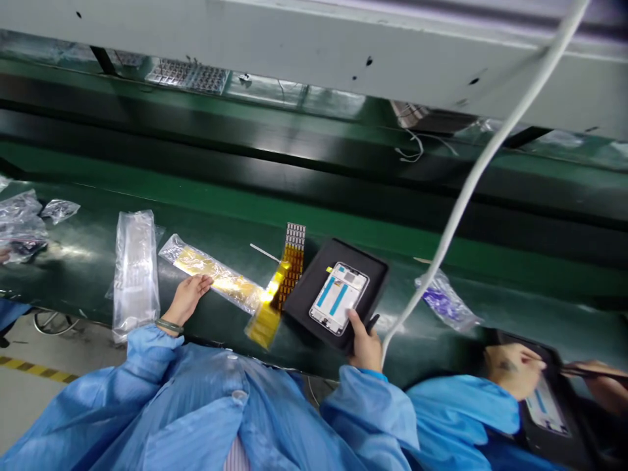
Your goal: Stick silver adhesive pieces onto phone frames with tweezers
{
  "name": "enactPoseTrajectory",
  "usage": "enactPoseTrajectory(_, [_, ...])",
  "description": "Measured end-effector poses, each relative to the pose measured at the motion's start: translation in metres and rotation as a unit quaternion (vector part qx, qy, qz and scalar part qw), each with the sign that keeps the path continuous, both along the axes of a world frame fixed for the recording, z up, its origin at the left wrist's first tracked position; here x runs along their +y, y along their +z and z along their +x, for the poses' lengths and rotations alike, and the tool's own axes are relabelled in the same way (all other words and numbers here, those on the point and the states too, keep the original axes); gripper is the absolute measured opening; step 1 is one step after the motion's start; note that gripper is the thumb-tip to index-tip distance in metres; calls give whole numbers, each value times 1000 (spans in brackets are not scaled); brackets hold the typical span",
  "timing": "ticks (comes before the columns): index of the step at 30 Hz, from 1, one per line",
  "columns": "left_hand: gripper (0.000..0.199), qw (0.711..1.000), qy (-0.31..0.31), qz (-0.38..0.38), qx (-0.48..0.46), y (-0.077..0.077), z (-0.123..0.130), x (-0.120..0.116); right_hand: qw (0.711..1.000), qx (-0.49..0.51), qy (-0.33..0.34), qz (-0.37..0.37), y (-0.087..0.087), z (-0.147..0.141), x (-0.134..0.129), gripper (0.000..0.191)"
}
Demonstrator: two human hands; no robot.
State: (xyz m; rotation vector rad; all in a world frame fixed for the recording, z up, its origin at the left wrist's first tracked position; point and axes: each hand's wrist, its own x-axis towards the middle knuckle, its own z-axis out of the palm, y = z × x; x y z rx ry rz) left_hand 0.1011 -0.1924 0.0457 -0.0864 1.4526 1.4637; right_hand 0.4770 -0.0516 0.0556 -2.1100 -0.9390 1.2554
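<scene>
"One thick white cable [464, 196] slants closest to the lens. Where are the wearer's two hands?"

"Apart. The left hand [189, 297] rests on one clear plastic sleeve with a gold strip inside [226, 278]. Its fingertips sit close together, though I can't tell whether they pinch it."

"And the right hand [367, 343]?"

"Clamped around one slim black pen-like tool [373, 322], its thumb touching one white, black-edged rectangular phone frame [340, 297]. That lies on one black rectangular tray [304, 297] and bears two long blue strips [326, 292]."

"Between the hands?"

"One translucent yellow film [265, 324], one orange-and-white gridded strip [294, 261], one thin white stick [262, 250]."

"Bags?"

"One long clear bag with pale contents [135, 275] left of the sleeve; one clear bag with purple contents [444, 302] right of the cable."

"Farther right?"

"A co-worker's two hands [515, 369], near a second phone frame [549, 412]."
</scene>
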Motion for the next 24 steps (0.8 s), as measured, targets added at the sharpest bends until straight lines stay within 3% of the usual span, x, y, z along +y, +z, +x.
enactPoseTrajectory(3, [31, 999, 17, -1, 33, 0, -10, -2, 998, 37, 41, 12, 2, -32, 0, 74])
enactPoseTrajectory(6, [31, 995, 38, 5, 91, 2, -20, -3, 987, 81, 136, 5, -4, -87, -9, 58])
enactPoseTrajectory(10, [31, 983, 51, 9, 177, 4, -34, -6, 951, 115, 288, -6, -17, -167, -46, 47])
enactPoseTrajectory(13, [32, 970, 40, -7, 239, 2, -43, -11, 922, 96, 376, 5, -21, -206, -75, 43])
enactPoseTrajectory(17, [32, 950, -10, -48, 308, -4, -48, -19, 880, 8, 474, 28, -16, -221, -85, 42])
enactPoseTrajectory(24, [32, 896, -152, -116, 401, -11, -35, -20, 821, -191, 535, 51, -6, -213, -35, 39])
